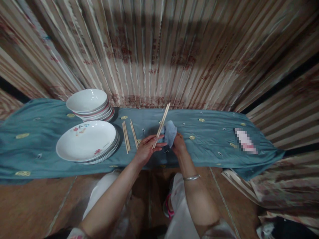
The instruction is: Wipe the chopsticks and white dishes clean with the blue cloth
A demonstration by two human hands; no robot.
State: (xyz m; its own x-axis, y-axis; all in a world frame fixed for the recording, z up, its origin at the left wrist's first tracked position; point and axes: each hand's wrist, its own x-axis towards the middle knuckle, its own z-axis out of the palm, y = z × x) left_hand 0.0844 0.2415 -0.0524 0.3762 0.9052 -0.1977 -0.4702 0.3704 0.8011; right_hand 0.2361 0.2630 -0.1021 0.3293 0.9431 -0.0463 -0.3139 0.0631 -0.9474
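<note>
Watching through the head camera, I log the writing first. The tan, pleated backdrop (159,39) carries reddish-brown printed marks; I cannot make them out. The top plate in a stack of round white ceramic plates (86,142) shows red and blue flowers near its rim and faint small lettering, too fine to read. A pinkish item (245,141) at the right end of the table is pixelated; any label is lost to me.

Containers: a stack of white ceramic bowls (87,101), some lower rims reddish, stands just behind the plates. The top bowl's plain white inside faces up.

Hands: the left hand (146,151) grasps slim pale wooden chopsticks (162,122), tips slanting up and away, above the middle of the teal cloth-covered table (206,152). The right hand (178,143) grips a crumpled light-blue cloth (170,132), just beside the chopsticks; whether they touch, I cannot tell. More pale sticks (126,137) lie on the teal cover, between the plates and the left hand. A silver bangle (191,178) circles the right wrist.
</note>
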